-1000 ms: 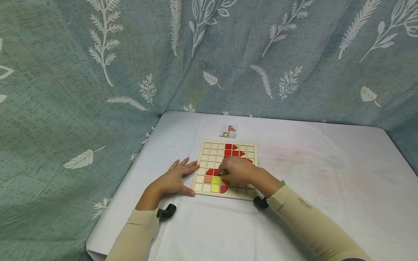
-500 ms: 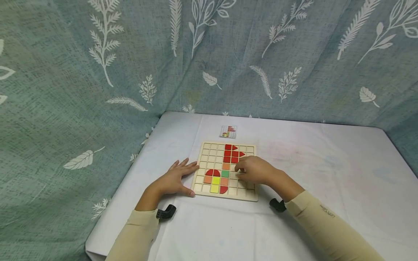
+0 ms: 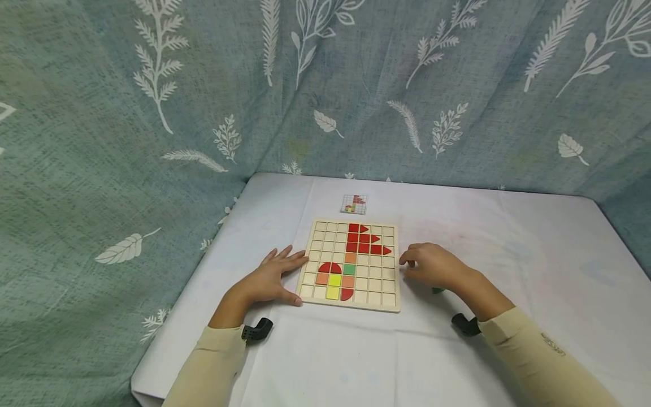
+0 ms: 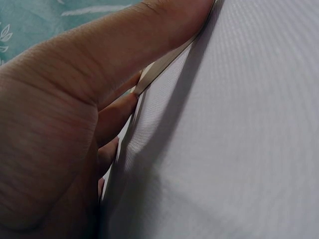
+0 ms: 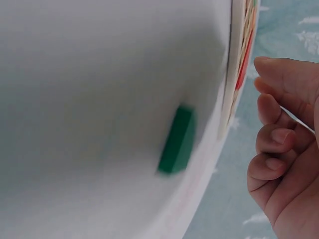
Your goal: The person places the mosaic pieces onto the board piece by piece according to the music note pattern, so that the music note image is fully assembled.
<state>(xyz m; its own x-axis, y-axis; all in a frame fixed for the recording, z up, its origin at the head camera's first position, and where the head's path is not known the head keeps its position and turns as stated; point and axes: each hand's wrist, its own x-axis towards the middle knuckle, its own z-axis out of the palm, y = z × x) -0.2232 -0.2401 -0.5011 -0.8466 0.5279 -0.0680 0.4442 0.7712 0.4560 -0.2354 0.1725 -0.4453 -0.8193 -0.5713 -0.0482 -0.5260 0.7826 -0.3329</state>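
Observation:
A wooden grid board (image 3: 374, 287) lies on the table, with flat red, orange, green and yellow pieces set in its squares. Along its left edge my left hand (image 3: 274, 280) rests with spread fingers, the fingertips and thumb at the rim. Just off the right edge hovers my right hand (image 3: 432, 265), its fingers loosely bent and nothing between them in the right wrist view. Below that hand a loose green block (image 5: 179, 139) lies on the cloth, mostly hidden by the hand in the head view.
Behind the board lies a small pattern card (image 3: 354, 204) printed with a grid and coloured shapes. White cloth covers the table (image 3: 325, 362). A teal leaf-patterned curtain (image 3: 325, 85) hangs along the back and left.
My right hand has moved from over the board's middle to beyond its right edge, uncovering a green square and the pieces around it. The left hand stays at the board.

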